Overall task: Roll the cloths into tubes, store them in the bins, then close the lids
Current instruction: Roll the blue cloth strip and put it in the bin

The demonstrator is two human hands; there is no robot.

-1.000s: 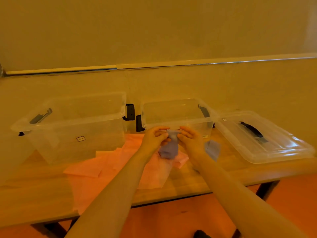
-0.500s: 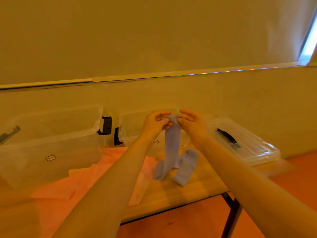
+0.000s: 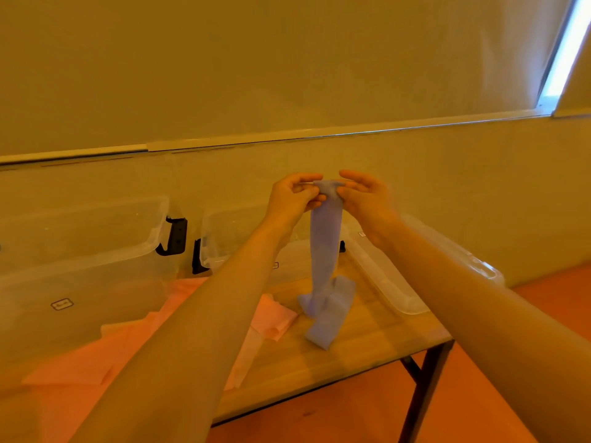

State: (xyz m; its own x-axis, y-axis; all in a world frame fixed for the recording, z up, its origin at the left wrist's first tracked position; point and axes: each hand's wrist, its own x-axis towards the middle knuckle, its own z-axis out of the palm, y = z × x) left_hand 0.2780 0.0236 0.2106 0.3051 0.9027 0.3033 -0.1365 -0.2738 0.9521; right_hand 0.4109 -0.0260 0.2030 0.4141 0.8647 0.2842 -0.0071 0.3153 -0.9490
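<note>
Up above the bench, both hands meet at the top end of a blue cloth. The left hand pinches that end between thumb and curled fingers, and the right hand pinches it from the other side, its upper fingers held straighter. The two grips sit close together, nearly touching. The blue cloth is folded into a long narrow strip that hangs straight down from the hands; its lower end reaches the wooden bench, where it bends and lies in a loose fold near the front right part. It looks thin, soft and pale, with no roll formed at the top that I can make out.

Pink cloths lie spread and overlapping on the left half of the bench, just beside the blue strip's lower end. Behind them stand two clear plastic bins, both uncovered: a larger bin at the left and a smaller bin in the middle, each with a black latch on its side. A clear lid rests flat on the bench at the right, partly hidden by the right forearm.
</note>
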